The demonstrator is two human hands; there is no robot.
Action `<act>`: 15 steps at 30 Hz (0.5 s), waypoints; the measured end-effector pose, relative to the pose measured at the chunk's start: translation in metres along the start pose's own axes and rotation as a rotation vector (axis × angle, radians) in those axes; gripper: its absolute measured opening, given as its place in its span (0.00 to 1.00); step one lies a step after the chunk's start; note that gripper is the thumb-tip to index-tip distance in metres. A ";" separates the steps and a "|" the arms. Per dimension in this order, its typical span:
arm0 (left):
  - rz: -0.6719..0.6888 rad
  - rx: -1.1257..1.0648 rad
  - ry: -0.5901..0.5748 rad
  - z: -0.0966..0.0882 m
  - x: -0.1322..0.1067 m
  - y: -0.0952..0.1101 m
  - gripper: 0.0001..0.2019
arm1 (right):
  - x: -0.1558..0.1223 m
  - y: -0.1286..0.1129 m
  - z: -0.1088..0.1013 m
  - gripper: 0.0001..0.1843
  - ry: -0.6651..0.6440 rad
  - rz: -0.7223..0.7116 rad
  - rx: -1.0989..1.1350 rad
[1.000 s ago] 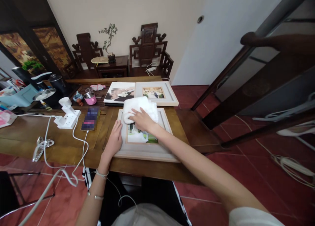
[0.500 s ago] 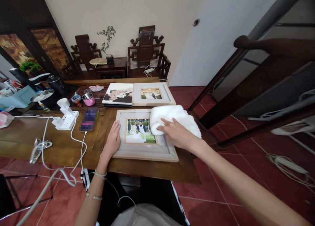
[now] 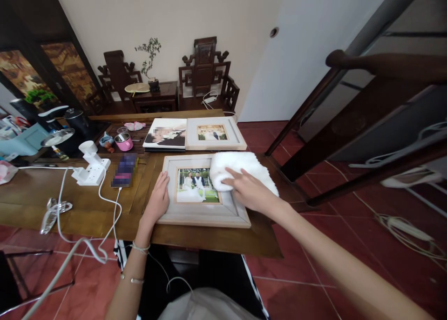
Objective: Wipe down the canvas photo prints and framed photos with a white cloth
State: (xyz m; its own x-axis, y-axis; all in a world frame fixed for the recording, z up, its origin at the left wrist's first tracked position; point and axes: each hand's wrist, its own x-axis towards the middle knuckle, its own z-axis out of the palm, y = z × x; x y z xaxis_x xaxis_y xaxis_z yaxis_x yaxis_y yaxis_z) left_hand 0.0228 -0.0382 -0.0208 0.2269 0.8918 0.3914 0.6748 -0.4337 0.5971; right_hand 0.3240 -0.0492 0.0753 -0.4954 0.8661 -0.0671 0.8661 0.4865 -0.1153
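Directly under the right hand (image 3: 248,189), white cloth (image 3: 242,163), overlapping picture frame (image 3: 200,216).

This looks like a home, with carved chairs (image 3: 204,55), potted tree (image 3: 152,84) and framed photos (image 3: 198,186).

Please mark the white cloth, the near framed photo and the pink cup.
White cloth (image 3: 246,161): head view, on its upper face.
Near framed photo (image 3: 196,188): head view, on the picture inside the border.
Pink cup (image 3: 125,145): head view, on its outer wall.

Framed photo (image 3: 196,185) on table (image 3: 84,210), cloth (image 3: 252,163) over its right, phone (image 3: 124,170) left.
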 end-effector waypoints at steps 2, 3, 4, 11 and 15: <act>-0.002 -0.012 -0.004 0.000 0.000 0.000 0.22 | 0.021 0.012 0.004 0.31 0.049 0.050 0.002; -0.004 -0.017 -0.005 -0.001 0.000 0.000 0.22 | 0.030 0.017 0.006 0.31 0.065 0.069 0.000; -0.006 -0.021 -0.007 -0.001 0.000 0.001 0.22 | 0.037 0.021 0.006 0.31 0.081 0.082 -0.002; -0.029 -0.016 -0.003 -0.001 0.001 0.003 0.22 | 0.022 0.006 0.006 0.28 0.066 -0.008 -0.027; -0.027 -0.011 0.014 0.001 0.001 0.001 0.22 | -0.028 -0.025 -0.007 0.28 -0.057 -0.052 0.005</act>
State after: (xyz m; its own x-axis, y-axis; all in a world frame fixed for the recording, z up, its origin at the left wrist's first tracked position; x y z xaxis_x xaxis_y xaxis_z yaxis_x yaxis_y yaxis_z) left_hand 0.0244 -0.0376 -0.0201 0.1986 0.9013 0.3850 0.6730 -0.4110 0.6150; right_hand 0.3163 -0.0850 0.0872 -0.5429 0.8316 -0.1169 0.8387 0.5300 -0.1254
